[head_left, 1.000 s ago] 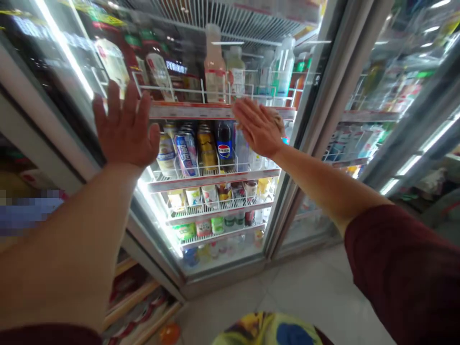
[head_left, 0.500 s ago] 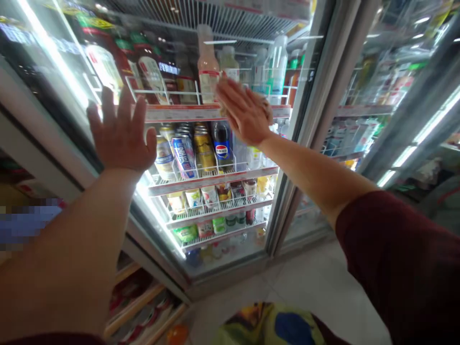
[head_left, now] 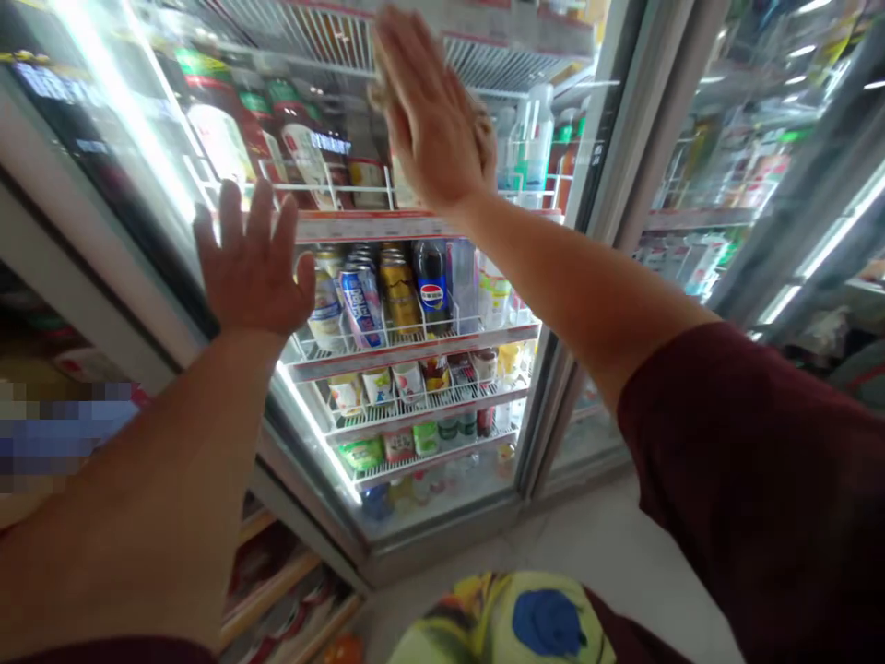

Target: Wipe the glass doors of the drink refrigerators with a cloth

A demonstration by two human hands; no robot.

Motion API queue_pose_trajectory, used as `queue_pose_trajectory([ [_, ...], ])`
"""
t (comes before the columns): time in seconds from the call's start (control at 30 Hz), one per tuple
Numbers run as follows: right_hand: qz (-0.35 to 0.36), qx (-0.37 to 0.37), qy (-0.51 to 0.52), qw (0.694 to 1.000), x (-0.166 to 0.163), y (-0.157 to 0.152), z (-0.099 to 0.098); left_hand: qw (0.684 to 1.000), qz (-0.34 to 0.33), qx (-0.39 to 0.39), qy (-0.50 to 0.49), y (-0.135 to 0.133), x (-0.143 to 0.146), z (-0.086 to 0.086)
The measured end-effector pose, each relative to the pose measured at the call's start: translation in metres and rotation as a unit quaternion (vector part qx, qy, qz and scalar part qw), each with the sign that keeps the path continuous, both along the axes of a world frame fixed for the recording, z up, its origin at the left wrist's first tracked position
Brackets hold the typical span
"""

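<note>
A glass door of a lit drinks fridge stands in front of me. My left hand is spread flat towards the glass on the left side, fingers apart and holding nothing. Up at the top middle, my right hand presses a crumpled light-brown cloth to the glass. Only the cloth's edges show on both sides of that hand; the rest is hidden beneath the palm.
Behind the glass, wire shelves hold bottles and cans, among them a dark cola bottle. Another fridge door adjoins on the right. Wooden shelving is at lower left. Below lies pale floor.
My right hand has moved up and slightly left across the glass with the cloth. My left hand keeps its spread pose, while the view has shifted slightly.
</note>
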State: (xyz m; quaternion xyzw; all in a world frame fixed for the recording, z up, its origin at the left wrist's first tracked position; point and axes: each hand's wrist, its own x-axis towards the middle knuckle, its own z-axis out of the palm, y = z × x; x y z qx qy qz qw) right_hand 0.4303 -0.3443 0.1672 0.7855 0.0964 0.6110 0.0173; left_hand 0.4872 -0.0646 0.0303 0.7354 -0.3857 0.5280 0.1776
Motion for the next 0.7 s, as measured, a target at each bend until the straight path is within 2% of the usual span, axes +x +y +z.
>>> queue_pose_trajectory([
  [0.03,-0.052,0.076,-0.027,0.995,0.011,0.002,0.016,1.000,0.001,-0.003,-0.001,0.000,-0.001,0.000],
  [0.07,-0.084,0.092,-0.036,0.992,0.020,0.004,0.026,1.000,0.001,-0.003,0.001,-0.001,-0.003,0.000],
  [0.1,-0.106,0.069,-0.046,0.991,0.025,0.008,0.030,1.000,-0.001,-0.001,0.005,-0.001,-0.004,0.000],
  [0.17,-0.105,-0.048,-0.049,0.992,0.026,0.016,0.026,1.000,-0.007,0.005,0.016,0.000,-0.007,0.000],
  [0.23,-0.069,-0.170,-0.045,0.982,0.017,0.021,0.020,1.000,-0.013,0.006,0.021,0.000,-0.009,0.000],
  [0.27,-0.057,-0.192,-0.037,0.979,0.012,0.022,0.021,1.000,-0.014,0.006,0.023,0.000,-0.011,0.000],
  [0.3,-0.056,-0.178,-0.021,0.982,0.007,0.021,0.025,1.000,-0.014,0.005,0.025,0.000,-0.013,0.000],
  [0.33,-0.067,-0.124,-0.002,0.990,0.002,0.019,0.031,1.000,-0.014,0.005,0.027,0.000,-0.014,0.000],
  [0.4,-0.096,0.034,0.027,0.994,-0.008,0.015,0.047,0.999,-0.015,0.009,0.031,-0.001,-0.017,0.001],
  [0.47,-0.113,0.154,0.017,0.981,-0.019,0.012,0.056,0.999,-0.021,0.016,0.034,-0.002,-0.017,0.002],
  [0.53,-0.134,0.198,-0.011,0.971,-0.030,0.014,0.054,0.998,-0.041,0.018,0.037,-0.003,-0.015,0.002],
  [0.7,-0.238,0.219,0.013,0.946,-0.048,0.026,0.037,0.995,-0.081,0.017,0.059,-0.004,-0.017,0.000],
])
